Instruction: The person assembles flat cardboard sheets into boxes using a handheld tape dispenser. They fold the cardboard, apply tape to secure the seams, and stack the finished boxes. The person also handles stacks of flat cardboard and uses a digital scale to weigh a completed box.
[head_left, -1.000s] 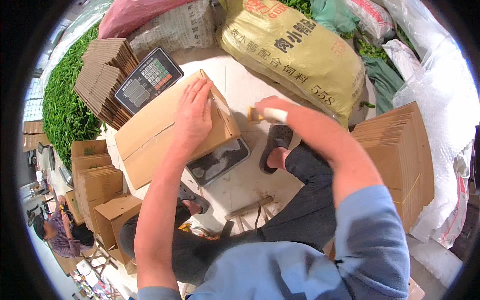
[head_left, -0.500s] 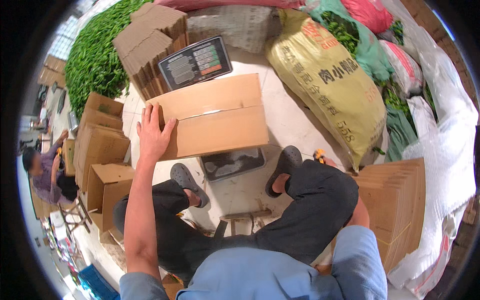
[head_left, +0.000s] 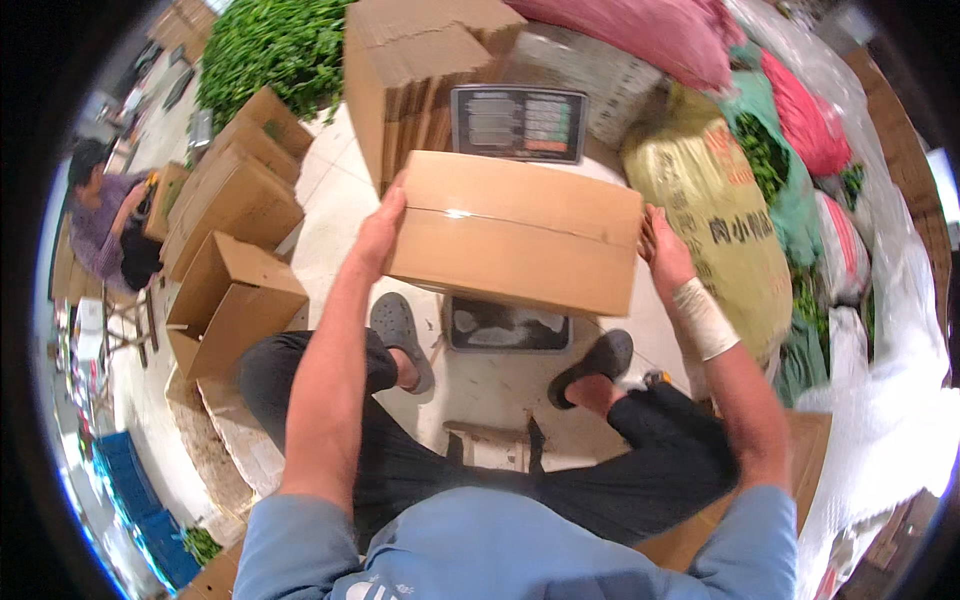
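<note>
One taped cardboard carton (head_left: 515,235) is clamped between the left hand (head_left: 384,224) and the right hand (head_left: 668,254) at its opposite ends, over the black scale platform (head_left: 510,328), just before the keypad panel (head_left: 520,122)

A yellow sack (head_left: 705,185) is lying at the right; green vegetables (head_left: 270,60) are forming a heap at the left.

I get a bright feed: a glint sits on the carton (head_left: 520,240) toward twelve o'clock, and the plastic sheeting (head_left: 890,430) between three and four washes out white. Fisheye curvature bends the blue crates (head_left: 130,475) at eight o'clock before the edges fall black.
</note>
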